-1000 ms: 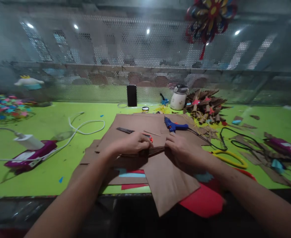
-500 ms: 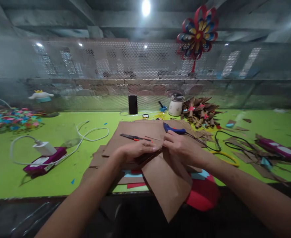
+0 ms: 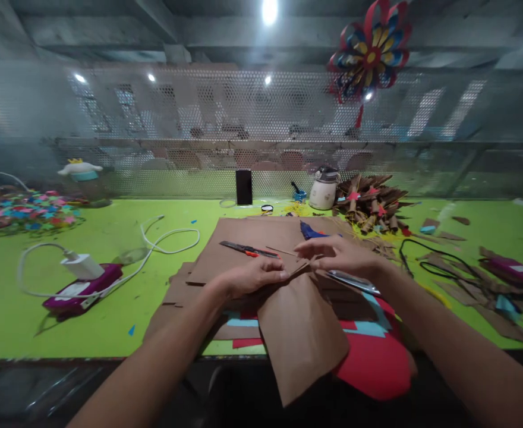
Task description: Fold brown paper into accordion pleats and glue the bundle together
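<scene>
My left hand [image 3: 258, 277] pinches the folded upper edge of a brown paper sheet [image 3: 301, 339] between thumb and fingers. That sheet hangs down past the table's front edge, its lower corner pointing toward me. At the same edge, my right hand [image 3: 344, 257] has its thumb and fingertips on the fold, with the index finger raised a little. Behind the right hand lies a blue glue gun [image 3: 309, 230], partly hidden by the fingers. A utility knife [image 3: 248, 249] rests on larger brown paper sheets [image 3: 226, 235]. A shiny silver tool [image 3: 354, 282] shows beneath my right wrist.
Red paper [image 3: 372, 362] and light blue strips [image 3: 372, 326] stick out under the brown sheets. A purple power strip [image 3: 83, 291] with a white charger [image 3: 83, 266] lies left. Behind are a phone [image 3: 244, 187], a bottle [image 3: 323, 189] and rolled brown paper pieces [image 3: 368, 202].
My right hand's fingers have spread somewhat and shifted along the fold. The hanging sheet's lower corner has swung left. The silver tool has come into sight, and the view has turned slightly.
</scene>
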### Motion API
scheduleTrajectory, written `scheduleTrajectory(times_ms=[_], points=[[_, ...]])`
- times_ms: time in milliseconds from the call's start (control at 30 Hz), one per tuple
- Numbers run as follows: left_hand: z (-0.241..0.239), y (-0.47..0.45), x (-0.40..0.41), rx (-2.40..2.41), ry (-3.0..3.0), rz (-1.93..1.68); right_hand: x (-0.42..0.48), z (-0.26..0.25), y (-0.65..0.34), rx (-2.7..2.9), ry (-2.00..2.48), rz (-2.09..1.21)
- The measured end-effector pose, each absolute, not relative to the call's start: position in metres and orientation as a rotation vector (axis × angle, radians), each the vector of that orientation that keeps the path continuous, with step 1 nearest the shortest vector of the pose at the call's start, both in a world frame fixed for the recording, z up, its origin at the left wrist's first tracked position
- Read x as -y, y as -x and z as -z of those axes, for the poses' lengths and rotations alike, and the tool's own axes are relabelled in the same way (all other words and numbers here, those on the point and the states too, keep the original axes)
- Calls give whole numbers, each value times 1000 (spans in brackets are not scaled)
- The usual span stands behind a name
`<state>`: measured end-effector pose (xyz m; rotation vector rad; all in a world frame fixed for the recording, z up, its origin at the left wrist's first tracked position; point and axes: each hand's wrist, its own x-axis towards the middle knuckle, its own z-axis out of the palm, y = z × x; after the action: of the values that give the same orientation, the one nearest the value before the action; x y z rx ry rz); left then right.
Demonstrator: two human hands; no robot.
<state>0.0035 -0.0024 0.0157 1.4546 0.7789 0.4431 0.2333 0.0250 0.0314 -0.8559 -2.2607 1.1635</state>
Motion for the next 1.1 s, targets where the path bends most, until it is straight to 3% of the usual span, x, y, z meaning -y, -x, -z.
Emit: scheduleTrajectory(times_ms=[567,800,1100], points=[[-11,-12,3,-1077,-2199,-424,-22,6,-223,1877,1069,-1389],[-2,-13,1,-1159,-2330,-500,-16,6,-213,1880,1044,-1054],[-3,-9,1,-1184,-2329,-429,-20,0,-221,1917,1087,-945]])
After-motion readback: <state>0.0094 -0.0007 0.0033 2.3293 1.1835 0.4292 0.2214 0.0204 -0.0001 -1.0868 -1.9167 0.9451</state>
